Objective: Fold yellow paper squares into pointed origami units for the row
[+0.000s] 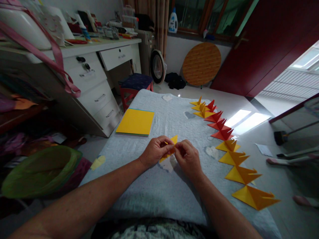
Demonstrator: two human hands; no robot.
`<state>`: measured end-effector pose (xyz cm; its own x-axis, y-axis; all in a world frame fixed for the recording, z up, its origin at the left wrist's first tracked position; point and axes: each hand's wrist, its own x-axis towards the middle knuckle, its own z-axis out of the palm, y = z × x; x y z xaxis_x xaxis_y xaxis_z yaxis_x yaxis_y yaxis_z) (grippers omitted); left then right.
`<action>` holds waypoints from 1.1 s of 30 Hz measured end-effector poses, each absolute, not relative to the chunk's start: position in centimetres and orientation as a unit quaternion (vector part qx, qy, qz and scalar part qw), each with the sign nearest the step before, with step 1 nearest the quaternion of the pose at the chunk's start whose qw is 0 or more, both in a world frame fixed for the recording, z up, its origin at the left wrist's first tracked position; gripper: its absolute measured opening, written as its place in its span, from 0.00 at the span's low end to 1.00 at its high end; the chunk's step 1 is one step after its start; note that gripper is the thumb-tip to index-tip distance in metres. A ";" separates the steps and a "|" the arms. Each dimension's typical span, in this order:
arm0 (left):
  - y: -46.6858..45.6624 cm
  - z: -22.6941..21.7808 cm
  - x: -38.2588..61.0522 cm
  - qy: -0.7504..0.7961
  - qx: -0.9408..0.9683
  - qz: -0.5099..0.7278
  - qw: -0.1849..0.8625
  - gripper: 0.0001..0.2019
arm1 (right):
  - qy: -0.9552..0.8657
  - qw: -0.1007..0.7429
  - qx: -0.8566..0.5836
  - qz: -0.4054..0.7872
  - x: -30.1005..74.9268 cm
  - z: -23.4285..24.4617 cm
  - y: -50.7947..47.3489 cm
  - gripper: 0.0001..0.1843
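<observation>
Item: paper (173, 140), yellow, part-folded, one pointed corner showing above your fingers.
Place: held just over the cloth (154, 189), about midway across it, between your two hands.
Left hand (155, 151): fingers curled closed, pinching the paper's left side.
Right hand (188, 157): fingers closed, pinching the right side; your two hands meet at the fingertips.
Handling: by the look of it, very light and thin, limp until creased; it should dent or tear easily and keep any crease you press in.
Hold: best taken lightly with your fingertips at the folded edges, not at the loose point.
Nearby, left: stack (136, 122) of flat yellow sheets, well apart from your hands.
Nearby, right: row (233, 146) of folded pieces, yellow and red, along the cloth's right side.
</observation>
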<state>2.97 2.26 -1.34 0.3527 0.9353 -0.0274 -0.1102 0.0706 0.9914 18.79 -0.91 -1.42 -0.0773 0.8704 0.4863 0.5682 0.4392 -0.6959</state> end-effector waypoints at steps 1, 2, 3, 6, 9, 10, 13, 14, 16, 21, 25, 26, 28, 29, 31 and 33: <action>2.2 -1.3 3.0 0.385 0.535 0.420 0.624 0.13 | -0.719 0.456 -0.501 0.158 18.8 -1.4 -0.9 0.06; 2.2 -1.3 3.0 0.386 0.533 0.420 0.625 0.13 | -0.722 0.454 -0.500 0.151 18.7 -1.4 -1.0 0.06; 2.2 -1.4 3.1 0.387 0.532 0.422 0.625 0.13 | -0.725 0.451 -0.500 0.144 18.7 -1.5 -1.0 0.06; 2.2 -1.4 3.1 0.385 0.531 0.425 0.624 0.14 | -0.733 0.441 -0.504 0.121 18.7 -1.5 -1.1 0.07; 2.3 -1.6 3.1 0.384 0.538 0.425 0.619 0.14 | -0.738 0.437 -0.503 0.102 18.7 -1.6 -1.1 0.08; 2.3 -1.6 3.1 0.384 0.540 0.427 0.615 0.14 | -0.739 0.436 -0.503 0.099 18.7 -1.6 -1.1 0.08; 2.3 -1.8 3.1 0.380 0.543 0.435 0.609 0.13 | -0.738 0.433 -0.508 0.099 18.8 -1.5 -1.0 0.08; 2.2 -1.8 3.1 0.377 0.543 0.438 0.609 0.13 | -0.736 0.433 -0.510 0.103 18.8 -1.5 -1.0 0.08; 2.2 -1.8 3.2 0.371 0.543 0.443 0.609 0.13 | -0.731 0.437 -0.511 0.115 18.8 -1.4 -0.9 0.08; 2.2 -1.5 3.1 0.373 0.577 0.442 0.576 0.11 | -0.727 0.445 -0.504 0.135 18.8 -1.1 -0.9 0.09; 2.2 -1.0 3.0 0.374 0.636 0.440 0.513 0.06 | -0.728 0.444 -0.503 0.141 18.7 -1.1 -0.9 0.09; 2.2 -1.0 2.9 0.374 0.652 0.438 0.493 0.05 | -0.728 0.443 -0.502 0.144 18.7 -1.1 -0.9 0.08; 2.2 -0.9 2.9 0.375 0.677 0.432 0.463 0.04 | -0.729 0.441 -0.502 0.146 18.7 -1.2 -0.9 0.08; 2.2 -0.8 2.9 0.375 0.686 0.429 0.453 0.04 | -0.730 0.440 -0.503 0.145 18.7 -1.2 -0.9 0.08; 2.1 -0.8 2.9 0.371 0.696 0.424 0.445 0.05 | -0.731 0.437 -0.503 0.144 18.7 -1.2 -0.9 0.08; 2.1 -0.9 3.0 0.370 0.698 0.421 0.445 0.06 | -0.732 0.434 -0.504 0.149 18.7 -1.2 -0.9 0.08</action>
